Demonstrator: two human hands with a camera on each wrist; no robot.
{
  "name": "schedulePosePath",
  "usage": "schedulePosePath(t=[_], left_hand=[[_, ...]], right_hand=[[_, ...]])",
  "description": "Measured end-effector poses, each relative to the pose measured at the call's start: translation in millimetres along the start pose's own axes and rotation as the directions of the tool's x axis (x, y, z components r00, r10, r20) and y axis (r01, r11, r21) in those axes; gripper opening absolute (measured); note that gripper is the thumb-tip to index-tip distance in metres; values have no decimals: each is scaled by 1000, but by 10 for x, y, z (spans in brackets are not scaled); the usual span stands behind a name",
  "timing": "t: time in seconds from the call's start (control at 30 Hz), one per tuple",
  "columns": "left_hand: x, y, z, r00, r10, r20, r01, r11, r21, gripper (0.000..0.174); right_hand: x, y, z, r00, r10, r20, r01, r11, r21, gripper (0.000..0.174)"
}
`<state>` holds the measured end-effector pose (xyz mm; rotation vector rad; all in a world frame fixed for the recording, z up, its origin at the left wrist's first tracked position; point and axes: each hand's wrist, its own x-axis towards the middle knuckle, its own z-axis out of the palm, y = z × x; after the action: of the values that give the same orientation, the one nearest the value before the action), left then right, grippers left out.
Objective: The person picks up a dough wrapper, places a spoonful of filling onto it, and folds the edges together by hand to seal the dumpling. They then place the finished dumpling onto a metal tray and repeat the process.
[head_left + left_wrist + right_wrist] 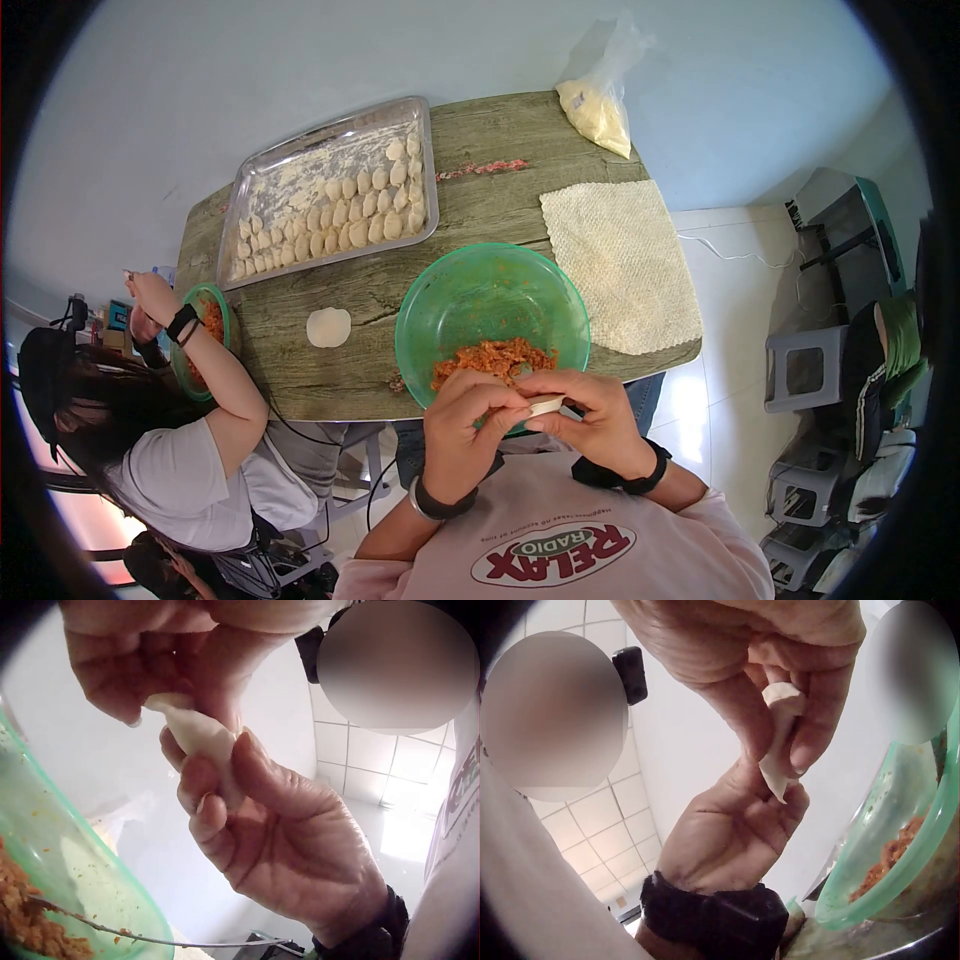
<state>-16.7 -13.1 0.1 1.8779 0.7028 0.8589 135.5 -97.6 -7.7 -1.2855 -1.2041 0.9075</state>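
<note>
Above the near edge of the wooden table (500, 155), a folded dumpling (546, 405) is pinched between both hands, just over the rim of the green bowl (420, 300). The left hand (468, 425) is closed on one end of it with curled fingers, and the right hand (598, 420) is closed on the other end with thumb and fingertips. In the bowl, orange filling (495, 358) is heaped toward the near side, and a thin metal utensil (165, 940) is seen resting in it from the left wrist view. Beyond the bowl, rows of finished dumplings (350, 215) are laid in a floured metal tray (237, 205). A round wrapper (328, 327) lies flat beside the bowl, a woven mat (620, 265) is spread to its right, and a plastic bag (597, 105) stands at the far edge.
</note>
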Motion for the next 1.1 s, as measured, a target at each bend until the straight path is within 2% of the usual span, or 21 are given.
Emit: schedulePosePath(t=[0.3,0.33,0.4,0.73,0.8,0.83,0.9,0.97,1.1], left_hand=[[5,33,32,998,6,-57,-5,1000,4,14],[-1,24,28,998,5,-57,-5,1000,5,14],[-17,-5,17,1000,-8,8,8,1000,8,10],[-11,-9,19,999,-22,26,21,999,40,10],[-14,14,52,994,-104,-34,100,991,-86,11],[-11,8,47,994,-104,-34,101,991,-86,11],[-4,-9,27,1000,-28,6,28,999,-35,12],[-11,-10,16,999,-35,20,35,999,-15,12],[-17,-14,9,998,-36,44,34,999,43,10]], right_hand=[[8,-4,33,999,-34,-36,34,999,17,44],[17,-30,27,999,-40,-18,39,999,-26,44],[23,-42,27,999,-45,0,45,997,-70,45],[26,-30,51,998,-63,-7,63,994,-94,45],[27,-25,56,997,-77,-18,75,992,-105,45],[30,-24,57,997,-77,-16,75,992,-105,46],[34,-37,64,997,-77,-12,76,992,-106,47],[34,-73,72,999,-35,-10,34,991,-127,41],[28,-65,78,999,-40,2,40,991,-129,43]])
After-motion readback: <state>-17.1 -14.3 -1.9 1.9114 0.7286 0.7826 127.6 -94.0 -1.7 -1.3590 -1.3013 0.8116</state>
